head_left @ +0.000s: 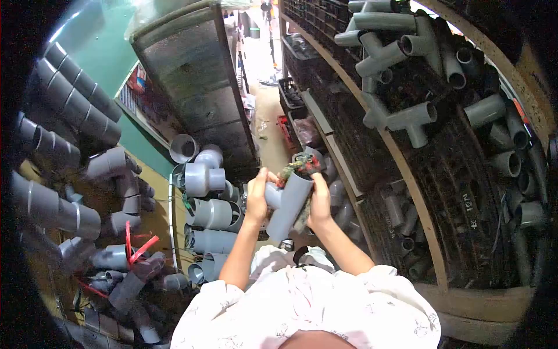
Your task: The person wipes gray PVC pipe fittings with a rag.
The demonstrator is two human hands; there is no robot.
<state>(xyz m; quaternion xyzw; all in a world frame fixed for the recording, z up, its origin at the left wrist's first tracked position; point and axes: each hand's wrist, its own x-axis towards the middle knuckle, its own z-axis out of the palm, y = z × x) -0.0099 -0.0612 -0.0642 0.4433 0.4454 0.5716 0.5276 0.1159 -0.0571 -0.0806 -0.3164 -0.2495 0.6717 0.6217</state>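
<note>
The grey pipe fitting [290,207], at the centre of view, is gripped between the left hand [257,199] at its nine o'clock and the right hand [319,201] at three, probably for steadiness beside the multicoloured cloth [290,169] at twelve.

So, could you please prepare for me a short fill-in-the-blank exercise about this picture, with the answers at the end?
1. The left hand and the right hand hold one ____-coloured pipe fitting.
2. The person's right sleeve is mainly ____.
3. Bright ____ strips show among the fittings at the picture's lower left.
4. The dark crate with white writing is on the ____ side of the picture.

Missing words: grey; white; red; right.
</note>
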